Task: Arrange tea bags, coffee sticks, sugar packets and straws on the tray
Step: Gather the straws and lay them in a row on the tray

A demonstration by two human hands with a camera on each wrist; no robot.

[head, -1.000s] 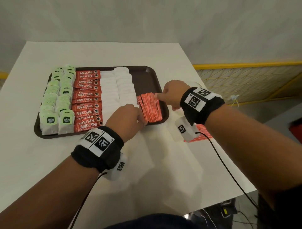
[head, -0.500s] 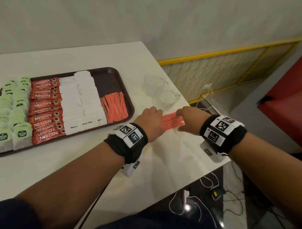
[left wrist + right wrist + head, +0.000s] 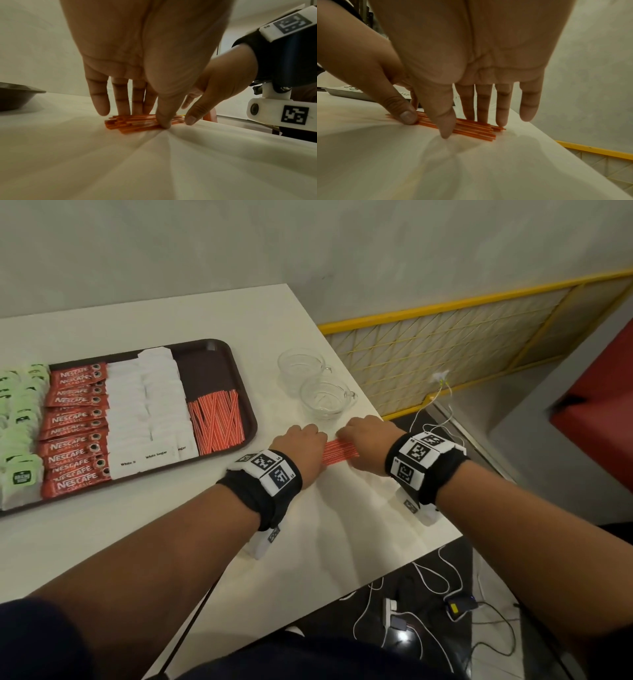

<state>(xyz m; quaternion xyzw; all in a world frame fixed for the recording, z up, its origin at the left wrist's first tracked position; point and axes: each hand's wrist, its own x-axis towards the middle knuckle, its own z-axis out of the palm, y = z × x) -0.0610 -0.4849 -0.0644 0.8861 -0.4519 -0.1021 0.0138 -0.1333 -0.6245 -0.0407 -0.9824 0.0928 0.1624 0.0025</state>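
A loose bundle of red striped straws lies on the white table just right of the brown tray. My left hand pinches its left end, thumb in front and fingers behind. My right hand pinches the right end the same way. On the tray lie green tea bags, red coffee sticks, white sugar packets and a fan of straws.
Two clear glass cups stand just beyond my hands. The table's right edge runs close under my right wrist. Beyond it are a yellow-framed mesh panel and cables on the floor.
Both hands left the straws on the tray and moved right to the loose bundle on the table. My head turned right, and my fingers have closed in around the bundle.
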